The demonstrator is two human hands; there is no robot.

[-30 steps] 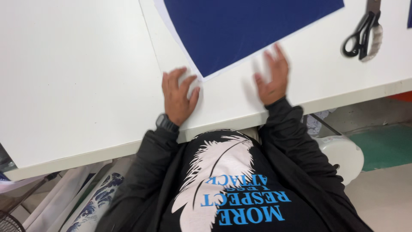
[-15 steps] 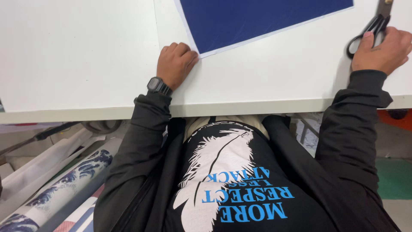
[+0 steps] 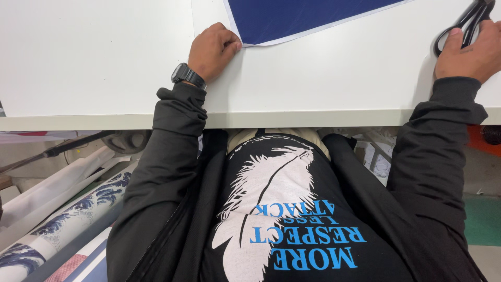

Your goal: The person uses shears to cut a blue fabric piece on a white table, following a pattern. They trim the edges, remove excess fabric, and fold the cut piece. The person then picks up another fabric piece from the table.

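A large white sheet (image 3: 334,78) with a dark blue printed panel (image 3: 302,15) lies on the white table (image 3: 94,57). My left hand (image 3: 211,49) rests on the sheet just left of the blue panel's near corner, fingers curled under, a black watch on its wrist. My right hand (image 3: 469,52) is at the far right of the table, closed over the handles of black scissors (image 3: 464,23), thumb by one loop. The scissor blades run out of view at the top edge.
The table's front edge (image 3: 261,119) crosses the view above my torso. Below it on the left lie rolled prints with a blue wave pattern (image 3: 62,224) and a dark pole (image 3: 68,146). Green floor (image 3: 482,219) shows at the lower right.
My right hand has left the sheet and gone right to the scissors, closing on their handles. My left hand has curled from spread fingers into a fist. The view has tilted down.
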